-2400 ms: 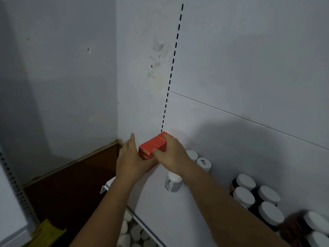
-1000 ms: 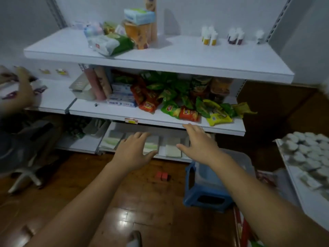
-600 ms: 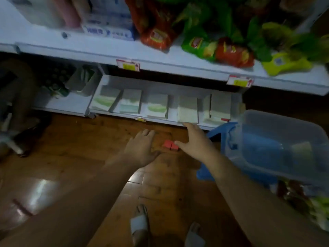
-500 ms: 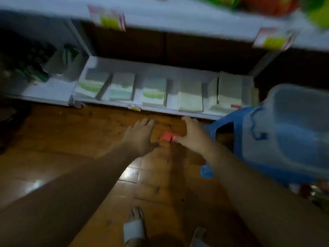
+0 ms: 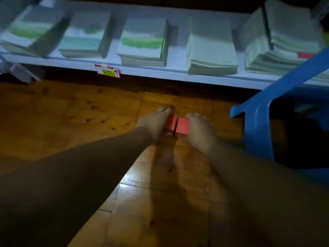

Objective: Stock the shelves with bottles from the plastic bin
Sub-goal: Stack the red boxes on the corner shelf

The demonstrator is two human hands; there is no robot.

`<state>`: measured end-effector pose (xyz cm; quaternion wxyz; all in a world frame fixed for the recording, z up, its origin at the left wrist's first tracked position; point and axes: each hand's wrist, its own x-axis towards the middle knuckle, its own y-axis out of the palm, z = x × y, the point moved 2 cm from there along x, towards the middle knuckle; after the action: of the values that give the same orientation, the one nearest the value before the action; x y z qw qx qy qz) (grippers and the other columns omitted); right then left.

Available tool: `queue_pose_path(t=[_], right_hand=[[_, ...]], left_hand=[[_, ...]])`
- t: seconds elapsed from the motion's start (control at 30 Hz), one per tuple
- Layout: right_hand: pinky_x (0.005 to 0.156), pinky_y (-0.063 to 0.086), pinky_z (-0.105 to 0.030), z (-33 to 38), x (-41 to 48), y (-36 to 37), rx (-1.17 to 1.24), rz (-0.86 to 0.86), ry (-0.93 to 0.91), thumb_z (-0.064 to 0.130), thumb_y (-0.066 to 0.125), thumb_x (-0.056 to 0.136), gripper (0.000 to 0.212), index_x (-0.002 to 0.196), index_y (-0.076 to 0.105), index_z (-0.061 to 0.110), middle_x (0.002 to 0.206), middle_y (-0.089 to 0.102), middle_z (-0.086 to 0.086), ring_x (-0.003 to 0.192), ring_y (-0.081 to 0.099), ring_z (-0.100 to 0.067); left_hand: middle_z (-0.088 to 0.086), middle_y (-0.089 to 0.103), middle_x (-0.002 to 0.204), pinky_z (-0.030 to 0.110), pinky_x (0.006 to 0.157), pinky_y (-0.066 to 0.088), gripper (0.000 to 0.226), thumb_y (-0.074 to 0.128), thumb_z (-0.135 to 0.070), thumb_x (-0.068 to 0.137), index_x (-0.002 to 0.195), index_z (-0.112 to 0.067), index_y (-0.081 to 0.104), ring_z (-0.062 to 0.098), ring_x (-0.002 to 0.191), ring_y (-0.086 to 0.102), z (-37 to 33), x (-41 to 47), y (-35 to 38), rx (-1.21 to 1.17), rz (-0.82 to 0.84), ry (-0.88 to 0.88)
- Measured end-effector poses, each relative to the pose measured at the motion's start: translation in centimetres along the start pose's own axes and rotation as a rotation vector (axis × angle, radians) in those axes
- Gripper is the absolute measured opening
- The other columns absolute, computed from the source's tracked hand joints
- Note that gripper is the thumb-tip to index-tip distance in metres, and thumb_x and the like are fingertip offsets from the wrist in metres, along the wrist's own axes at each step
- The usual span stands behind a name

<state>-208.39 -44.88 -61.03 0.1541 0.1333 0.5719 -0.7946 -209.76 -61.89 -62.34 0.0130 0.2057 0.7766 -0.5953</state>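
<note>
Floorboards point(image 5: 71, 113) beneath left box point(image 5: 170, 123) in curled left grip point(image 5: 154, 123), right box point(image 5: 183, 126) in curled right grip point(image 5: 201, 129).

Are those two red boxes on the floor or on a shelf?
On the floor. The red boxes lie side by side on the wooden floor near the bottom shelf, left hand and right hand at their outer sides.

We're in a shop: a white shelf point(image 5: 178, 75) runs across the top of the frame, price tag point(image 5: 107, 71) clipped to its edge. Stacked booklets point(image 5: 144, 41) line it.
</note>
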Motion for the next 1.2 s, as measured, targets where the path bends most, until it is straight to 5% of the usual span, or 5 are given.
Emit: queue_pose_path(t=[0.3, 0.47, 0.77, 1.0, 1.2], right_hand=[[0.068, 0.050, -0.020, 5.8, -10.5, -18.9, 0.753, -0.223, 0.052, 0.015, 0.089, 0.074, 0.030, 0.093, 0.070, 0.027, 0.089, 0.073, 0.007, 0.084, 0.069, -0.006], [0.083, 0.056, -0.017, 10.3, -24.3, -41.6, 0.901, -0.366, 0.011, 0.024, 0.090, 0.079, 0.056, 0.128, 0.064, 0.030, 0.110, 0.070, 0.015, 0.097, 0.067, 0.004], [0.083, 0.063, -0.037, 10.9, -51.2, -76.2, 1.024, -0.736, 0.038, 0.024, 0.091, 0.080, 0.046, 0.122, 0.070, 0.028, 0.110, 0.077, 0.007, 0.101, 0.074, -0.014], [0.077, 0.065, -0.040, 5.5, -68.0, -86.9, 0.910, -1.071, 0.117, 0.034, 0.091, 0.078, 0.049, 0.120, 0.066, 0.040, 0.107, 0.073, 0.015, 0.097, 0.072, -0.005], [0.072, 0.058, -0.016, -2.8, -77.0, -91.8, 0.910, -1.209, 0.099, 0.032, 0.093, 0.075, 0.049, 0.118, 0.068, 0.038, 0.102, 0.073, 0.025, 0.094, 0.069, 0.007]], left_hand=[[-0.002, 0.066, 0.136, 0.035, 0.103, 0.058, 0.073, 0.091, -0.018, 0.082, 0.146, -0.026, 0.058, 0.011, 0.125, 0.063, -4.9, -8.7, -23.2, -0.767, -0.087, 0.001], [-0.002, 0.066, 0.137, 0.032, 0.095, 0.060, 0.073, 0.082, -0.013, 0.090, 0.153, -0.026, 0.048, 0.012, 0.125, 0.065, -15.7, -17.4, -45.0, -1.120, -0.179, 0.083], [0.001, 0.061, 0.144, 0.055, 0.106, 0.054, 0.053, 0.065, -0.023, 0.105, 0.153, -0.029, 0.045, 0.022, 0.131, 0.062, -41.5, -28.7, -76.0, -1.163, -0.107, 0.464], [-0.006, 0.065, 0.131, 0.037, 0.091, 0.060, 0.071, 0.090, -0.019, 0.082, 0.142, -0.023, 0.053, 0.022, 0.118, 0.068, -58.4, -36.2, -84.0, -1.127, -0.185, 0.703], [-0.005, 0.071, 0.129, 0.033, 0.091, 0.061, 0.080, 0.092, -0.008, 0.080, 0.146, -0.033, 0.056, 0.017, 0.116, 0.071, -71.2, -40.6, -82.7, -1.133, -0.145, 0.810]])
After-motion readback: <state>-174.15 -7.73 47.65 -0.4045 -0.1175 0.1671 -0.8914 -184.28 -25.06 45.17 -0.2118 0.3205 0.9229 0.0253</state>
